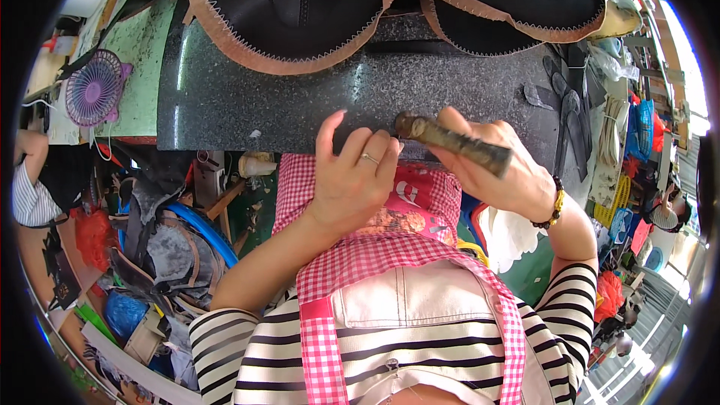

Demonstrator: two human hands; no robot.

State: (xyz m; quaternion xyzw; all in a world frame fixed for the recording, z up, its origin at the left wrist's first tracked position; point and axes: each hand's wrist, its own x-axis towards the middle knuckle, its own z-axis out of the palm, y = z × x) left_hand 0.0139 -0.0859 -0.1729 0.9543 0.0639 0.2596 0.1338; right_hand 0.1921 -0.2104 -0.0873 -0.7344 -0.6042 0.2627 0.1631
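My right hand (517,184) is wrapped round a worn, brownish hammer (461,144), held at a slant over the front edge of the dark speckled work slab (285,109). The hammer's rounded end points left, toward my other hand. Beside it, my left hand (349,184) rests at the slab's edge, little finger raised, the other fingers bent and pressed together. Whatever these fingers hold is hidden beneath them. Past both hands, black leather-like pieces (285,11) with tan zigzag-stitched borders lie heaped on the slab.
A purple fan (95,88) stands on the pale green surface at left. Dark straps (571,101) lie at the slab's right end. Below left are a blue-rimmed container (199,229) and scraps. Another person's arm (34,151) shows at far left.
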